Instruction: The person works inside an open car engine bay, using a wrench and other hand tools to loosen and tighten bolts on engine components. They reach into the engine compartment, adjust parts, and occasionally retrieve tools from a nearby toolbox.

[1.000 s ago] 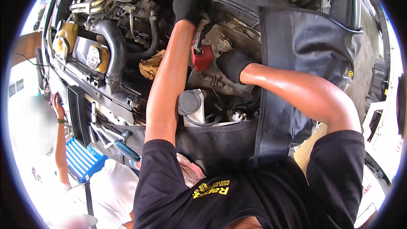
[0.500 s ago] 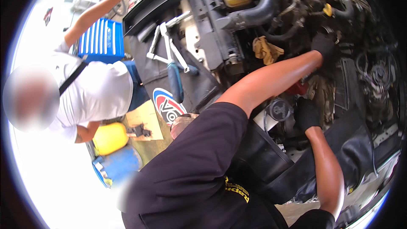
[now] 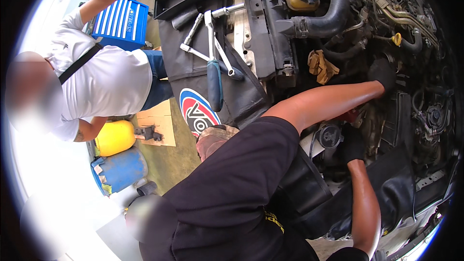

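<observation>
My left hand [image 3: 383, 74], in a black glove, reaches deep into the engine bay beside dark hoses and a small metal bracket. Its fingers are lost in the shadow. Nearer to me, my right hand [image 3: 351, 146], also black-gloved, is down next to a round black cap [image 3: 330, 136] on a pale reservoir [image 3: 311, 146]. The fingers of this hand are hidden among dark parts. A red part [image 3: 349, 115] shows between the two hands, partly covered by my left forearm. To the left of my left hand lies a crumpled brown cloth or glove [image 3: 322, 66].
A ratchet with a blue-grey handle [image 3: 214, 84] and other wrenches lie on a black fender cover [image 3: 169, 63]. Behind it stand a blue tool chest [image 3: 121, 23], a yellow container [image 3: 115, 137] and a blue drum [image 3: 120, 169]. A co-worker in a white shirt [image 3: 106, 77] is at the left.
The view has shifted, so the engine bay and tools sit farther right and lower. Both my hands stay at about the same places in the engine bay.
</observation>
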`<state>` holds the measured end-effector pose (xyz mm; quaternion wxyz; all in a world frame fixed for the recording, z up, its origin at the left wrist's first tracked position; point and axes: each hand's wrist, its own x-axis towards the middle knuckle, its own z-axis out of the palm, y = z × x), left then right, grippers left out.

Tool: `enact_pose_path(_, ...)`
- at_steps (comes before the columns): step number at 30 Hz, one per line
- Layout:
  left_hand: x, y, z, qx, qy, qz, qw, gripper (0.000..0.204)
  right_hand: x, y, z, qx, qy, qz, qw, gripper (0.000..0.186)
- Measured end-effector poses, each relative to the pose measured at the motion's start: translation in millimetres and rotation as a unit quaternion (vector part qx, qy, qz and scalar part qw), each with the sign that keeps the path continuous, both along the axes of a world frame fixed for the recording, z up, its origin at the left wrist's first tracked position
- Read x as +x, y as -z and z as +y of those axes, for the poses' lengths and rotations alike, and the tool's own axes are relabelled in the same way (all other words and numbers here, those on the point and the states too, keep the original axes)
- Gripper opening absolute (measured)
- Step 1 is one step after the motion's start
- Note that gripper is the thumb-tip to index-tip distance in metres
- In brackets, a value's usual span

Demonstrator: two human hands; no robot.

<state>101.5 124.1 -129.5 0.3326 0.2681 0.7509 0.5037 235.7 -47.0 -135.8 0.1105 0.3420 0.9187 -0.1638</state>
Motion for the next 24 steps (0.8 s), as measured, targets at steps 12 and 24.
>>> enact_pose_path(12,-9.7,59.0,25.3,0.178,0.086,0.390,0.899,0.035,5.7,27.9,0.2,-0.057,0.102,0.013,0.993,0.028)
enact_pose_path(24,-70.6,33.4,-48.6,0.205,0.313,-0.074,0.925,0.027,-1.9,-4.3,16.4,-0.093,0.125,-0.026,0.987,0.024)
